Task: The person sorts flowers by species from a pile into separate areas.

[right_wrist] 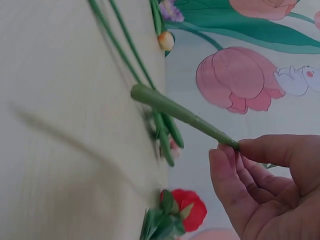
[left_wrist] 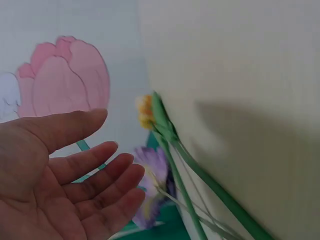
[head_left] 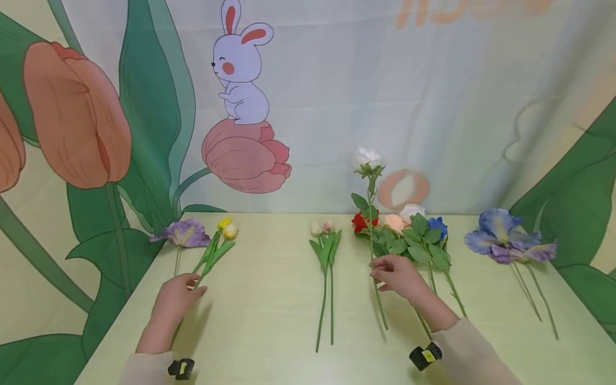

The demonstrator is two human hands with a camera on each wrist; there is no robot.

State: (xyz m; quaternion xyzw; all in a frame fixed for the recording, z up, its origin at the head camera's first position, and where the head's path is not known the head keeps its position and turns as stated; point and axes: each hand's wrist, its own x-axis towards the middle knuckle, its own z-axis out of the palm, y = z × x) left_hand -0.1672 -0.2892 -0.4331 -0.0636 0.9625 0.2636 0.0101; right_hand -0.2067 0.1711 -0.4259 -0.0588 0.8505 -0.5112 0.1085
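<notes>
Between thumb and fingers my right hand (head_left: pixel 397 275) pinches the stem of a white rose (head_left: pixel 368 158), held upright above the table. The right wrist view shows the lower end of that stem (right_wrist: pixel 182 115) slanting out from the fingertips. My left hand (head_left: pixel 175 297) hovers by the yellow tulips (head_left: pixel 226 230) at the left; the left wrist view shows its fingers (left_wrist: pixel 100 167) loosely bent around nothing. A purple iris (head_left: pixel 185 233) lies beside those tulips. Behind the right hand is a bunch of roses: red (head_left: pixel 363 222), peach (head_left: pixel 393 222), white (head_left: pixel 413 211) and blue (head_left: pixel 438 225).
Pale pink tulips (head_left: pixel 329 251) lie mid-table, left of the right hand. Blue and purple irises (head_left: pixel 505 235) lie at the far right. A printed curtain (head_left: pixel 317 80) with a rabbit and tulips hangs behind the table (head_left: pixel 264 299).
</notes>
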